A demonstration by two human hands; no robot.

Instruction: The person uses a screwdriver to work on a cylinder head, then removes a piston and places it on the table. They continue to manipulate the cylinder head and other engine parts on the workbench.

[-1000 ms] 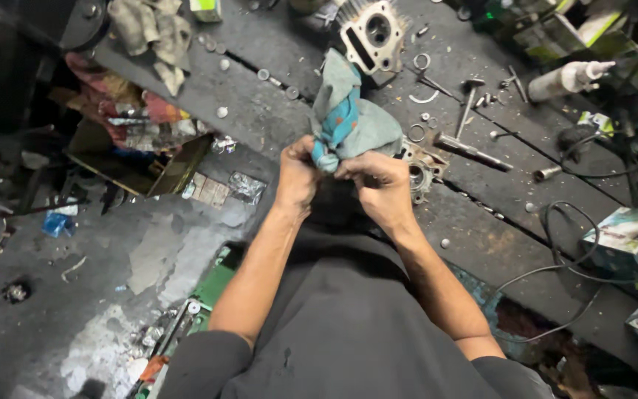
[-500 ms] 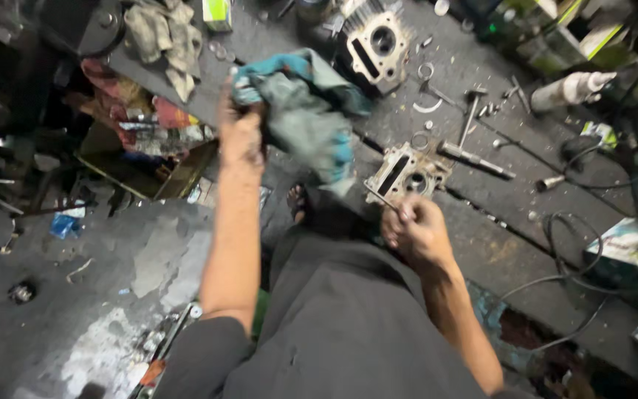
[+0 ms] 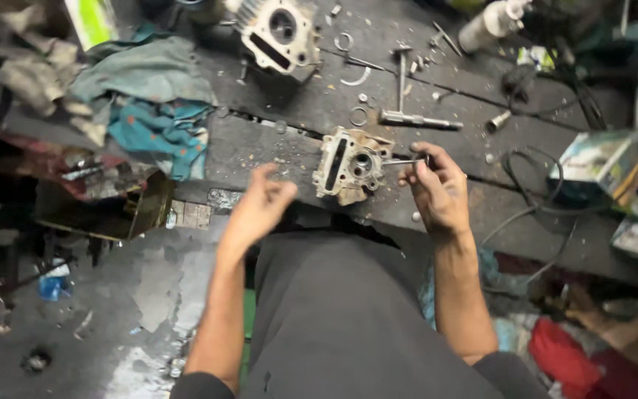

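A dirty metal engine cylinder head lies on the dark workbench in front of me. My right hand pinches a thin metal valve stem that points into the cylinder head's right side. My left hand hovers empty, fingers loosely spread, just left of the cylinder head and not touching it. A teal and grey rag lies heaped on the bench at the far left.
A second, cleaner cylinder head stands at the back. A T-handle wrench, rings, washers and small sockets are scattered behind the part. A white bottle, black cables and boxes crowd the right side.
My left hand dropped the rag on the bench at the left and came back empty beside the cylinder head. My right hand stayed at the part with the valve stem.
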